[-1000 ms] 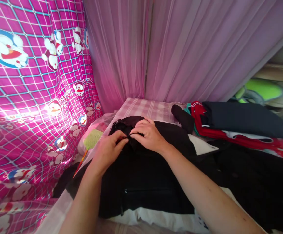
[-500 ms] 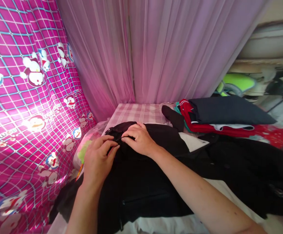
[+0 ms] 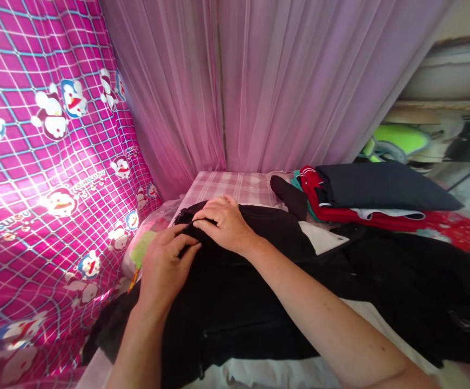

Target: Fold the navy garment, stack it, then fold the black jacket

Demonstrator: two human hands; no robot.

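Note:
A black garment [image 3: 239, 302] with a zipped pocket lies spread in front of me, its gathered upper edge at the far left. My left hand [image 3: 170, 254] pinches this edge between thumb and fingers. Right beside it, my right hand [image 3: 222, 221] is closed on the same edge, thumb against the cloth and fingers curled over it. Small dark details at the edge, perhaps a drawstring or hook, are too dark to make out. More black clothing [image 3: 413, 286] spreads to the right, and a white cloth corner [image 3: 322, 237] pokes out between the dark pieces.
A folded dark grey garment [image 3: 384, 183] tops a red garment [image 3: 311, 189] at the back right. A dark sock-like piece [image 3: 287, 195] lies beside them. Pink patterned fabric [image 3: 56, 173] hangs on the left, a sheer curtain [image 3: 267, 86] behind the plaid bedding [image 3: 230, 186].
My right hand has shifted slightly left and up along the garment's edge, its fingers closing further over the cloth. My left hand stays nearly in place. The view has shifted slightly.

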